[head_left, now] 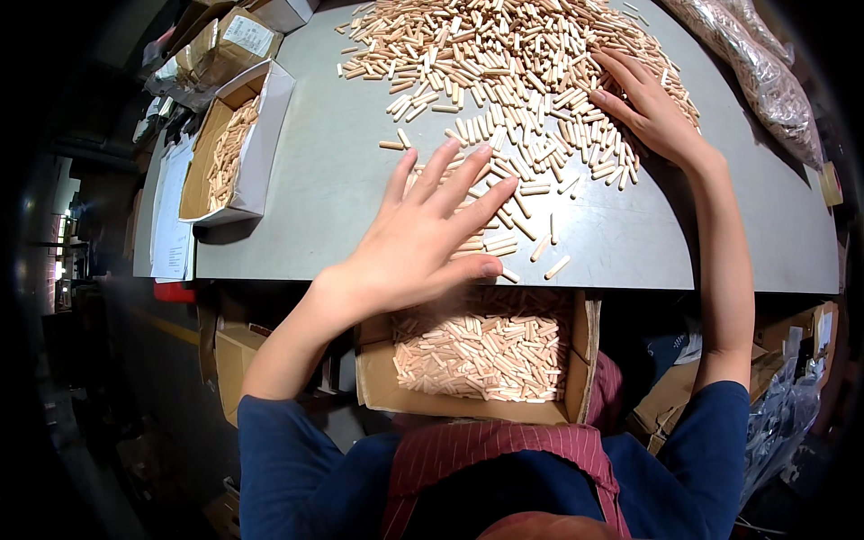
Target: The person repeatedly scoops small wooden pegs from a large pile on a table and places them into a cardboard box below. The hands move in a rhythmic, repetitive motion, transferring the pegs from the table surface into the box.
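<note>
A large heap of short wooden dowels (504, 45) covers the far middle of the grey table (315, 171), thinning out toward me. My left hand (427, 220) lies palm down with fingers spread over loose dowels near the front edge; part of them is hidden under it. At the heap's right side, my right hand (652, 112) has its fingers stretched out, its fingertips touching the dowels. Neither hand grips anything. Below the table edge, right in front of me, a cardboard box (373, 364) holds many more dowels (486, 351).
On the left of the table stands a white carton (270, 135) with dowels inside, beside paper sheets (171, 225). Behind it sits a taped cardboard box (220, 49). A filled clear plastic bag (756, 72) lies along the far right. Crumpled plastic (783, 414) hangs at lower right.
</note>
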Demonstrator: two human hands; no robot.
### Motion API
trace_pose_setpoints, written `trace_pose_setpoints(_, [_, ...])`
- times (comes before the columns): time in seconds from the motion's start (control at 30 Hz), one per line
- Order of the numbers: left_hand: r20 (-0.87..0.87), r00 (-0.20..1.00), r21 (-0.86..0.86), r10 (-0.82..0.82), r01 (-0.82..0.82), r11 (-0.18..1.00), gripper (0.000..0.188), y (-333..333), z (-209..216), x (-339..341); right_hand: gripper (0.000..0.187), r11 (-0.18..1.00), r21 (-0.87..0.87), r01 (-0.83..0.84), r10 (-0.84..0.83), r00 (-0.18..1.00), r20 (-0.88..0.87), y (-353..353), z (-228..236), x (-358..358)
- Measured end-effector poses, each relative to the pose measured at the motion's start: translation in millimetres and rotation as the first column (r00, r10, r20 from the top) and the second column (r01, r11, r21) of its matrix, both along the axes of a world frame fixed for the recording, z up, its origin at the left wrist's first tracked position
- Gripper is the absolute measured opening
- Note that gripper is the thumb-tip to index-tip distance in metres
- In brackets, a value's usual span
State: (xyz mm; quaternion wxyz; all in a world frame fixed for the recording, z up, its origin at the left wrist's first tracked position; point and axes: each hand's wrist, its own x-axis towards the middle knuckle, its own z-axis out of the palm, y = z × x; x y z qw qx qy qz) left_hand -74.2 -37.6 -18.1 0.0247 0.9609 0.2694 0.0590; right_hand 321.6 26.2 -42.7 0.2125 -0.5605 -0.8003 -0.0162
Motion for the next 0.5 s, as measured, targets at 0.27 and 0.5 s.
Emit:
trace_pose_setpoints(0.27, [0.425, 0.825, -0.430, 0.373, -0.178, 0.885, 0.065, 25, 6, -52, 0.069, 1.000, 0.011, 0.018, -0.018, 1.000, 0.024, 0, -1, 0])
trace_pose_setpoints(0.5, [0.269, 0.894, -0.149, 0.359, -0.330, 0.932, 0.054, 16, -10, -89, 0.069, 0.998, -0.065, 0.007, -0.011, 0.998, -0.056, -1, 3, -1])
